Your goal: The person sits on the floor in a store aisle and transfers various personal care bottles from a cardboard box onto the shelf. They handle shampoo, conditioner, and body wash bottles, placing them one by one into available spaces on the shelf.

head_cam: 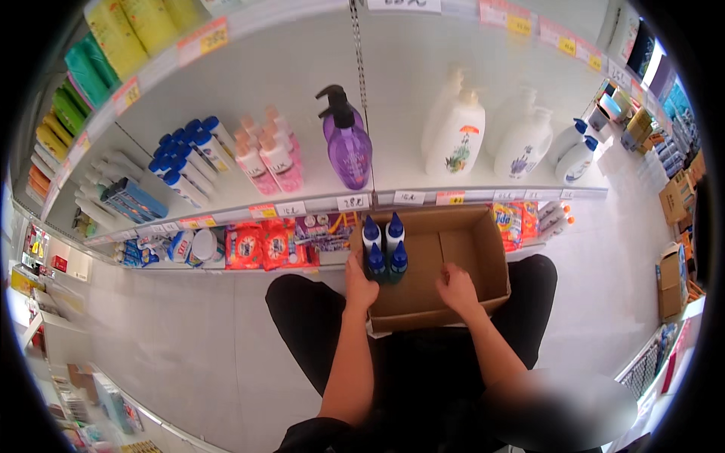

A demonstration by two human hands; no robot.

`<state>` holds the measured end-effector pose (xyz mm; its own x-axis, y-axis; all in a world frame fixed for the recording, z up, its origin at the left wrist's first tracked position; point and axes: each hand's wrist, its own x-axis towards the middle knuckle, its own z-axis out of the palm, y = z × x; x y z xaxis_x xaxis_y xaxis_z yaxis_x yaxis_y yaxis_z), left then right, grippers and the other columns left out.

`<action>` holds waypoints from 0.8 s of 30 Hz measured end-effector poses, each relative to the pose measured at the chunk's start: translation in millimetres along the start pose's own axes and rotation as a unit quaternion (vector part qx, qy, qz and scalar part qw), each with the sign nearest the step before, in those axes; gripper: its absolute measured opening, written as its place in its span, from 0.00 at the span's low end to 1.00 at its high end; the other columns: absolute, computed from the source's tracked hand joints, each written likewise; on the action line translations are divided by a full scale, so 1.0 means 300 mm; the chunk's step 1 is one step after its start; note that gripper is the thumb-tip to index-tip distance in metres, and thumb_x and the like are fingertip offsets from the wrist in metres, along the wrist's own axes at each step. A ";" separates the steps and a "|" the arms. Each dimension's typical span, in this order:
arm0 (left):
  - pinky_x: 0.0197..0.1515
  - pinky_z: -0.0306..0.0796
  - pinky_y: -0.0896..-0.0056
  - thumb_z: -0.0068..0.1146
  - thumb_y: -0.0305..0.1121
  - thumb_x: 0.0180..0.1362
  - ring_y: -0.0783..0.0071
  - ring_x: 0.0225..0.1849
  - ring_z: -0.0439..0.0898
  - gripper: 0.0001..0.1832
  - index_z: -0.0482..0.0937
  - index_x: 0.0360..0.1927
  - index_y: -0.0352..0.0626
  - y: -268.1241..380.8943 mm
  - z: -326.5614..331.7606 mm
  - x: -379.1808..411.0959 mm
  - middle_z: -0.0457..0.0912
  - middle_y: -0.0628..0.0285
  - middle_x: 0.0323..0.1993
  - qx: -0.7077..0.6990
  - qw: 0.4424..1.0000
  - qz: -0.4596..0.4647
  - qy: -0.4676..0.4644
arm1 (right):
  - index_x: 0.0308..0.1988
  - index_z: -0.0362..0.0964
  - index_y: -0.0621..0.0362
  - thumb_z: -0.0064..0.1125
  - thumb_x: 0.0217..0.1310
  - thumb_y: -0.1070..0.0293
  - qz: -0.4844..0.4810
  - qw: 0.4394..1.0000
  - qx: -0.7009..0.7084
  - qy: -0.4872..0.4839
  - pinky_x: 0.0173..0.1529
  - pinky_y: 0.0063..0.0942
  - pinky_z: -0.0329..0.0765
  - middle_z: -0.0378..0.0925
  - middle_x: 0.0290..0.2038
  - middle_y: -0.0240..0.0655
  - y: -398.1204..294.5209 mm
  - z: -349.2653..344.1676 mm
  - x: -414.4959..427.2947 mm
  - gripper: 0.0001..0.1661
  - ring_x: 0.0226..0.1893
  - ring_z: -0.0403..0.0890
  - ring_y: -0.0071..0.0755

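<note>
A cardboard box rests before me between my knees, its top uncovered. Upright at its left end stand several bottles with pointed blue caps: two white-bodied ones, including this white bottle, and two teal ones in front, including this teal bottle. My left hand holds the box's left wall, its thumb beside the nearest teal bottle. Over the right half of the box is my right hand, fingers curled in, with nothing visible in them. Bare cardboard bottom shows beneath and around that hand.
A white shelf runs across in front, bearing purple pump bottles, white pump bottles, pink bottles and blue-capped bottles. Detergent bags lie on the lower shelf. Cartons stand along the right side.
</note>
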<state>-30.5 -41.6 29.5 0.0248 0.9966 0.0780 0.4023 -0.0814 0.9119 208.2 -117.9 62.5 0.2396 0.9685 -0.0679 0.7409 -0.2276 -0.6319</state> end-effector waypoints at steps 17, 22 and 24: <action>0.65 0.62 0.52 0.52 0.13 0.40 0.38 0.63 0.65 0.44 0.59 0.68 0.39 -0.002 0.018 0.003 0.66 0.40 0.60 0.057 0.997 -0.040 0.012 | 0.44 0.77 0.64 0.61 0.57 0.64 0.032 0.997 0.071 0.020 0.44 0.37 0.80 0.83 0.37 0.49 -0.027 0.018 0.038 0.17 0.37 0.85 0.47; 0.64 0.63 0.51 0.53 0.14 0.40 0.35 0.61 0.66 0.45 0.59 0.68 0.41 -0.006 0.018 -0.001 0.67 0.39 0.59 0.049 0.997 -0.046 0.024 | 0.46 0.75 0.64 0.61 0.60 0.67 -0.056 0.982 0.157 0.086 0.42 0.32 0.79 0.82 0.36 0.43 -0.234 -0.072 0.105 0.16 0.35 0.84 0.39; 0.64 0.63 0.51 0.53 0.14 0.40 0.35 0.60 0.66 0.44 0.59 0.68 0.41 0.009 0.013 -0.001 0.67 0.39 0.58 0.050 0.997 -0.058 0.019 | 0.48 0.73 0.64 0.61 0.60 0.69 -0.132 0.965 0.199 0.108 0.41 0.29 0.78 0.81 0.37 0.41 -0.365 -0.132 0.146 0.17 0.35 0.82 0.36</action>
<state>-25.8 -42.2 30.4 -0.0615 0.9981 -0.0083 0.4903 0.0375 0.8707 162.4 -54.4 159.4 0.2318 0.9342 0.2711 0.5041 0.1230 -0.8549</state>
